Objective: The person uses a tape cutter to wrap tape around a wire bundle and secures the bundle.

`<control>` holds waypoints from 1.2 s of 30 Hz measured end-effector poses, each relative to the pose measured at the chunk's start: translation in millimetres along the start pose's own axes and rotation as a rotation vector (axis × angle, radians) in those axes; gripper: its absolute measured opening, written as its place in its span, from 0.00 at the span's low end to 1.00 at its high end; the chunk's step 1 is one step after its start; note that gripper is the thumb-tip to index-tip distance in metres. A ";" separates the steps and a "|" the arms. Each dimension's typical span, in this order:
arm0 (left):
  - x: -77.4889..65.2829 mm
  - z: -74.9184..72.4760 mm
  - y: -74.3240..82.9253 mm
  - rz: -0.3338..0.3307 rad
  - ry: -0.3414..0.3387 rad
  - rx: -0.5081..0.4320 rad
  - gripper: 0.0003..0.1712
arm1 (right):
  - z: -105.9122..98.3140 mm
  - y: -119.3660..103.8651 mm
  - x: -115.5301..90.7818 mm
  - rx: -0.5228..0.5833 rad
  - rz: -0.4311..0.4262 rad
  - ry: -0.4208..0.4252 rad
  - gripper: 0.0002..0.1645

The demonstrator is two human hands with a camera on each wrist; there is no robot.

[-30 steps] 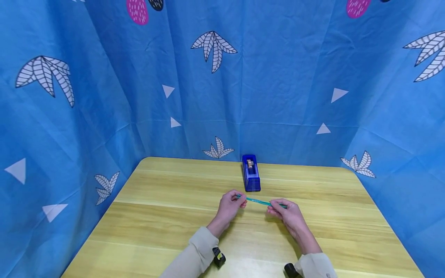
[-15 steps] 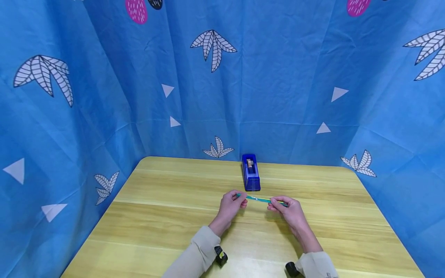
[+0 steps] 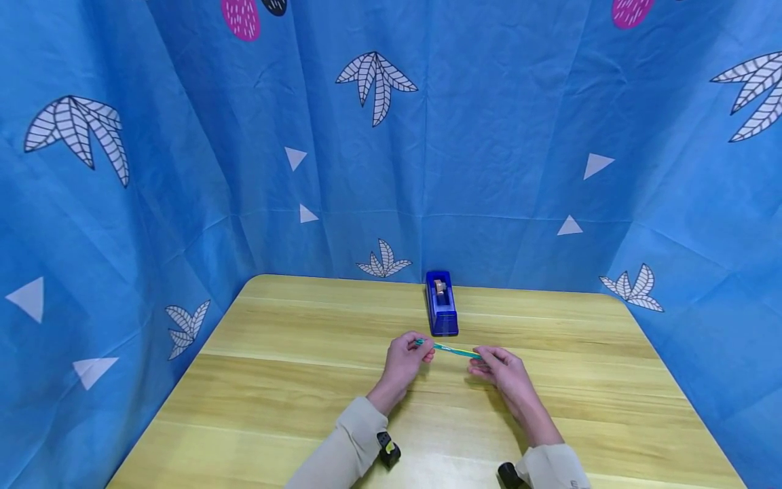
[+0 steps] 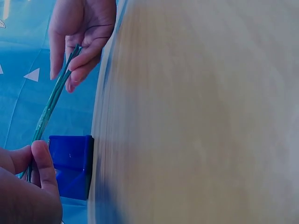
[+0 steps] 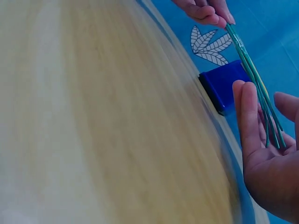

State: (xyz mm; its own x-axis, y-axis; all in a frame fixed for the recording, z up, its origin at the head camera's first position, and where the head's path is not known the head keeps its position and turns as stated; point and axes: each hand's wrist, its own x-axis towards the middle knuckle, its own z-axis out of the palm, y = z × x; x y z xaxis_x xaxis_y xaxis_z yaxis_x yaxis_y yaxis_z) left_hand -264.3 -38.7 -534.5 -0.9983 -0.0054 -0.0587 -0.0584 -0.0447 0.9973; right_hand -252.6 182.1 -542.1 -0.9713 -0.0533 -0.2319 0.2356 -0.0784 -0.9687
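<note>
A slim bundle of thin green strands [image 3: 457, 351], with a yellow edge showing, is held in the air over the table. Shiny clear tape [image 4: 43, 119] wraps part of it. My left hand [image 3: 406, 360] pinches one end between thumb and fingers. Around the other end, my right hand [image 3: 504, 373] has its fingers extended. In the right wrist view its thumb [image 5: 286, 105] stands apart from the bundle, and the loose ends fan out slightly over the palm. Just beyond the hands stands a blue tape dispenser [image 3: 442, 305] with a small roll in it.
The light wooden table [image 3: 275, 380] has rounded far corners. A blue patterned curtain [image 3: 501, 136] hangs behind its back edge and along both sides. Small black wrist cameras sit at both cuffs.
My right hand has loosened around its end of the bundle, its fingers now straighter and shifted slightly left. My left hand keeps its pinch with barely any movement.
</note>
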 end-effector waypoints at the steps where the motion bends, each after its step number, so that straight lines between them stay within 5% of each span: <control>1: 0.1 0.1 0.3 0.007 0.000 0.003 0.06 | 0.1 0.3 0.5 0.004 0.003 0.003 0.25; 18: -1.1 -1.1 3.0 0.006 -0.008 0.040 0.06 | -3.1 -2.1 3.1 0.095 -0.001 -0.015 0.13; 28: 7.1 -0.6 -4.6 -0.039 -0.015 0.009 0.14 | -3.7 -10.9 3.3 -0.089 -0.074 0.008 0.17; 36: 8.7 -3.0 -2.0 -0.035 -0.015 0.030 0.10 | -3.1 -11.6 3.4 -0.165 -0.110 0.003 0.18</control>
State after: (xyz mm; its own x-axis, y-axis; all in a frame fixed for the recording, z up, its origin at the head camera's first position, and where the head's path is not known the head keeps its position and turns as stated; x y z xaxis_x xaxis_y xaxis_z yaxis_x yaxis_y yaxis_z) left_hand -272.8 -41.6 -537.2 -0.9956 0.0109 -0.0930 -0.0931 -0.0147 0.9955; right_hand -258.7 185.9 -531.9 -0.9910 -0.0507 -0.1242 0.1200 0.0803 -0.9895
